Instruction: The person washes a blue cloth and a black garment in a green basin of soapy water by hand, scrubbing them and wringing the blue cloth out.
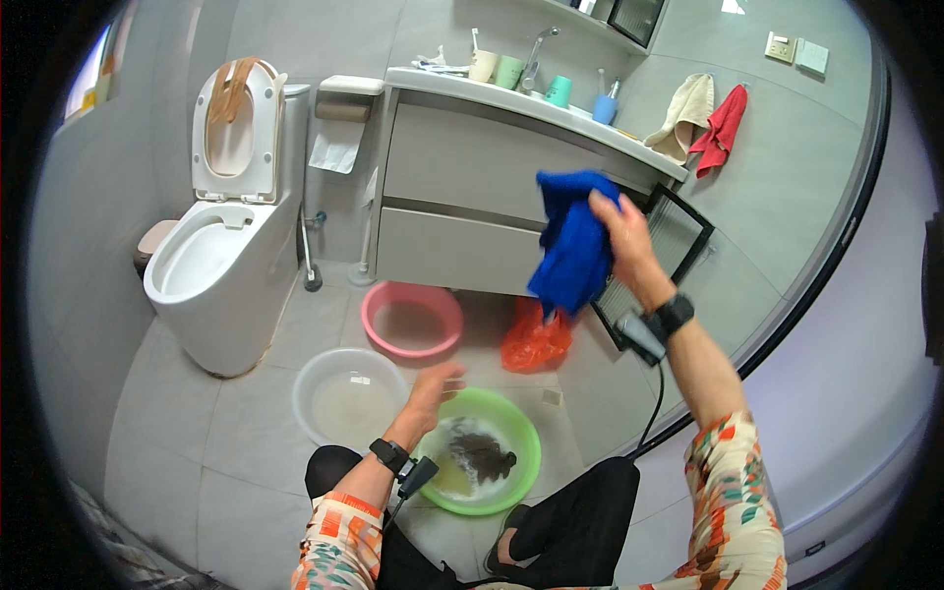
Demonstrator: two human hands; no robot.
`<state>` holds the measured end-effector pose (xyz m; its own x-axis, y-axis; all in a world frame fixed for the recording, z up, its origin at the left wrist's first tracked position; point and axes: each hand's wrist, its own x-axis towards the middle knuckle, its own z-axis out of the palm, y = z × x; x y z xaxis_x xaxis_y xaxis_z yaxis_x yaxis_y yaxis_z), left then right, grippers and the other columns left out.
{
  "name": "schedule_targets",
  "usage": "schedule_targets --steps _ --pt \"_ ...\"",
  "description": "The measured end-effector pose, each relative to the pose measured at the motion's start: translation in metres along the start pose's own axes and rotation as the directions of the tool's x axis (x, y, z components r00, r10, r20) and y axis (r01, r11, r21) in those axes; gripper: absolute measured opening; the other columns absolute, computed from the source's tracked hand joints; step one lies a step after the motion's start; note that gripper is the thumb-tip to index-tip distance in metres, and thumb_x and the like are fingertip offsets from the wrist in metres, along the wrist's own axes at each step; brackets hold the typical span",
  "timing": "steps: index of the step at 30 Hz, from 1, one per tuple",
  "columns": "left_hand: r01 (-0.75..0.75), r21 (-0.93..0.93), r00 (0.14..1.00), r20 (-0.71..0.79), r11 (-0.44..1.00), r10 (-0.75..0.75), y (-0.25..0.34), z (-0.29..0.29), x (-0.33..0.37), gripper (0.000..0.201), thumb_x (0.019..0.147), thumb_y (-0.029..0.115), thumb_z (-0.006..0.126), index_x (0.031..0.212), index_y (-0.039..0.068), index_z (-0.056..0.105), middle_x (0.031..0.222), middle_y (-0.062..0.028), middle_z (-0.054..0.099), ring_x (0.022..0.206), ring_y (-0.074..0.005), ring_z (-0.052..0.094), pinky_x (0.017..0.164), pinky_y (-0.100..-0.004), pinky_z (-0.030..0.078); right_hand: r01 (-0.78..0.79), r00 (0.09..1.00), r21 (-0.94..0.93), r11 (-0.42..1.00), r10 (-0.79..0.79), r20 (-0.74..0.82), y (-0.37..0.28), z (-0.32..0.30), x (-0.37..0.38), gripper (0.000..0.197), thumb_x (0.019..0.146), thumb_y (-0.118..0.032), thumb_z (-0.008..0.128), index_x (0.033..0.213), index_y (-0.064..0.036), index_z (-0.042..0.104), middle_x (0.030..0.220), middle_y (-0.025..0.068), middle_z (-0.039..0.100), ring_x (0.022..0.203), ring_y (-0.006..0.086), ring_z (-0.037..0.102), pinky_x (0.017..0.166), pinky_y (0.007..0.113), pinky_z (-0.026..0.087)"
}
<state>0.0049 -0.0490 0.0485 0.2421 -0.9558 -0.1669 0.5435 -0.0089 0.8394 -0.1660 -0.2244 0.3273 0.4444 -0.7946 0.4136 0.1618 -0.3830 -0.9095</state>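
A bright blue cloth (573,246) hangs bunched in the air in front of the vanity, gripped by my right hand (622,234). Lower down, my left hand (431,395) hovers over the far left rim of a green basin (531,462); its fingers are stretched out and slightly blurred, with nothing seen in them. Inside that basin, a dark wet cloth (484,456) lies in foamy water. Close by on the left stands a white basin (303,398) holding cloudy water.
A pink basin (366,320) and a red plastic bag (536,344) sit on the floor by the grey vanity (457,246). The toilet (211,265) stands at left with its lid raised. A dark-framed glass panel (678,231) is at right, near my right forearm.
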Motion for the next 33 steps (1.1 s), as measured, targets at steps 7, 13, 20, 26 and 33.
schedule_targets --steps 7,13,20,26,33 --pt "0.056 -0.029 0.998 0.013 0.998 -0.056 0.001 -0.009 0.0 0.032 0.087 0.032 0.055 0.101 0.004 0.058 0.099 -0.0051 0.06 0.087 -0.0167 0.059 0.075 -0.0278 0.045 0.201 0.976 0.028 0.979 -0.198 -0.093 -0.055 0.052 0.156 0.029 0.082 -0.029 0.065 0.085 -0.0006 0.061 0.078 0.0051 0.062 0.065 0.0141 0.058 0.058 0.028 0.048" --pt "0.031 -0.072 0.999 0.008 0.997 -0.031 0.017 -0.022 -0.002 0.034 0.088 0.031 0.054 0.106 0.002 0.057 0.104 -0.0074 0.059 0.09 -0.0177 0.059 0.078 -0.0283 0.046 0.239 0.938 -0.869 0.434 -0.333 0.091 -0.052 0.09 0.257 0.067 0.079 -0.057 0.054 0.105 0.0041 0.061 0.104 0.0258 0.061 0.099 0.0352 0.059 0.084 0.038 0.045" --pt "0.053 -0.082 0.997 0.053 0.995 -0.049 0.014 -0.018 -0.005 0.031 0.087 0.03 0.053 0.104 0.004 0.06 0.102 -0.0041 0.061 0.088 -0.0151 0.059 0.076 -0.0277 0.045 0.236 0.972 -0.881 0.409 -0.094 0.217 -0.005 0.1 0.284 0.078 0.085 -0.065 0.029 0.121 0.0004 0.052 0.124 0.0286 0.048 0.119 0.041 0.041 0.101 0.042 0.029" --pt "0.089 -0.077 0.994 0.071 0.993 -0.084 0.014 -0.014 -0.001 0.032 0.089 0.029 0.053 0.106 0.002 0.058 0.103 -0.0062 0.06 0.09 -0.0162 0.059 0.079 -0.0276 0.046 0.386 0.846 -0.768 0.511 -0.528 0.074 -0.008 0.071 0.262 0.06 0.089 -0.052 0.041 0.106 0.0036 0.058 0.101 0.022 0.061 0.095 0.0348 0.058 0.085 0.039 0.044" --pt "0.024 -0.037 0.998 0.058 0.999 -0.022 0.014 -0.02 0.0 0.033 0.089 0.029 0.052 0.107 0.002 0.057 0.104 -0.0064 0.06 0.088 -0.0159 0.059 0.078 -0.0272 0.047 0.434 0.646 -0.742 0.51 -0.751 -0.138 0.018 0.048 0.21 0.036 0.087 -0.033 0.052 0.098 0.0001 0.059 0.097 0.0185 0.062 0.092 0.0314 0.058 0.081 0.04 0.044"
